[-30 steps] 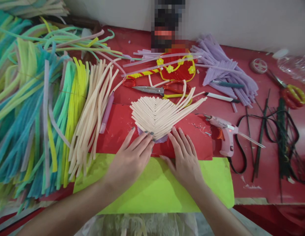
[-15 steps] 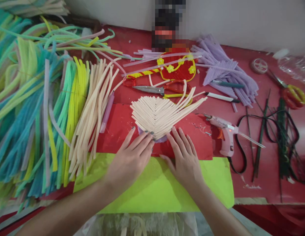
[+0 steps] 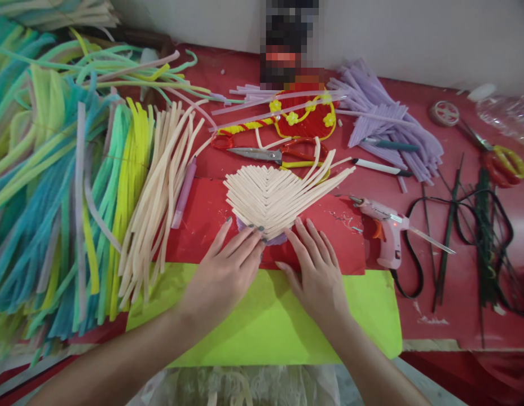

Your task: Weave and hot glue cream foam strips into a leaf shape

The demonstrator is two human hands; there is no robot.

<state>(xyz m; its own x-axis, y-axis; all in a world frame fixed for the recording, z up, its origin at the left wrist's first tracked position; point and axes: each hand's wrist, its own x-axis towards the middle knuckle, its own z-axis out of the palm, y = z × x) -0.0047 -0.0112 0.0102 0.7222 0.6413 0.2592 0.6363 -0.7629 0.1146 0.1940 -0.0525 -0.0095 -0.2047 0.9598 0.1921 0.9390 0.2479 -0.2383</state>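
Note:
A heart-shaped piece of woven cream strips (image 3: 272,197) lies on a red sheet (image 3: 202,217), with a purple shape showing under its lower tip. My left hand (image 3: 223,270) lies flat with fingers stretched out, its fingertips touching the piece's lower left edge. My right hand (image 3: 315,265) is also flat and open, fingertips at the lower right edge. Neither hand holds anything. A lime green sheet (image 3: 270,321) lies beneath both wrists.
Bundles of cream, yellow, green and blue strips (image 3: 75,197) fill the left. Red-handled scissors (image 3: 265,152), a red and yellow ornament (image 3: 306,118), purple strips (image 3: 384,121) and pens lie behind. A pink glue gun (image 3: 386,225), dark wires (image 3: 469,237) and yellow scissors (image 3: 502,160) sit right.
Almost nothing; both hands stay pressed at the lower edges of the woven piece, the right hand shifting a touch to the left.

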